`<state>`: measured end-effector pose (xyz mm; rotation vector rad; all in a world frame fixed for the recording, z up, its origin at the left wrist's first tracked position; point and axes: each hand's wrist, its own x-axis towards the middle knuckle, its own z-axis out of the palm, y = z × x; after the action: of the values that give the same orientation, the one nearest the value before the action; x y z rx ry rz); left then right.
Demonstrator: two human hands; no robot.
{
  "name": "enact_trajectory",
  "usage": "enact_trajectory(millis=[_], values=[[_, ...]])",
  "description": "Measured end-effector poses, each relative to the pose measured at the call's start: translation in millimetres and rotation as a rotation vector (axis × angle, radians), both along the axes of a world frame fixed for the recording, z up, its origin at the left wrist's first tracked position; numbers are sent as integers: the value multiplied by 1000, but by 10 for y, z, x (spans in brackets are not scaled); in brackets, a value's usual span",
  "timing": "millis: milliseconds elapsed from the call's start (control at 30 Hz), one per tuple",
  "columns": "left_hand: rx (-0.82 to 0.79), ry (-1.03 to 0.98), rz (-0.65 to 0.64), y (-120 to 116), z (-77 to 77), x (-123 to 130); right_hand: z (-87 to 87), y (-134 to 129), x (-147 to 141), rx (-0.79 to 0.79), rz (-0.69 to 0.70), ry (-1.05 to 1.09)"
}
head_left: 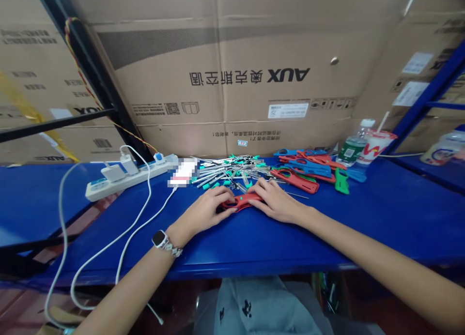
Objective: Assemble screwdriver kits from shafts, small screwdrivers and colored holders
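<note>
Red plastic, by appearance: found one casing [242,201] at the middle of the blue worktop [225,248], lying crosswise between both hands. Observed left hand [209,210] with fingers curled about the left end, thumb along the near side, closed down to the casing's width. Observed right hand [279,201] with fingers bent over the right end, thumb also on the near side, likewise closed on it. Noted a small green spot on the upper face. Unable to tell whether resting fully on the worktop.

Just beyond, logged a loose pile of green-ended metal rods [218,173]. To the right, logged a stack [310,168] of similar parts in red, blue and green. Farther right, recorded bottle [350,150] just beside cup [378,145]. To the left, recorded phone [183,172], masked by pixels, near power strip [97,191]. At the left wrist, noted watch [159,237].
</note>
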<state>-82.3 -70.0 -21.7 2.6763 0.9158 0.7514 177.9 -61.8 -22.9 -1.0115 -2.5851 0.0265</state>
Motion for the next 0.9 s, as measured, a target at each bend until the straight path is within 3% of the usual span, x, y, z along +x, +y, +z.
enact_trajectory(millis=[133,400,667,900], values=[[14,-60,5,62,-22,-12,-34,75,37,14,-23,55],[102,-214,167,246,53,38,33,302,-36,6,15,199],[116,-246,289,477,88,106,55,561,-76,-25,-117,319],[182,-252,336,587,69,106,92,760,247,35,-268,214]])
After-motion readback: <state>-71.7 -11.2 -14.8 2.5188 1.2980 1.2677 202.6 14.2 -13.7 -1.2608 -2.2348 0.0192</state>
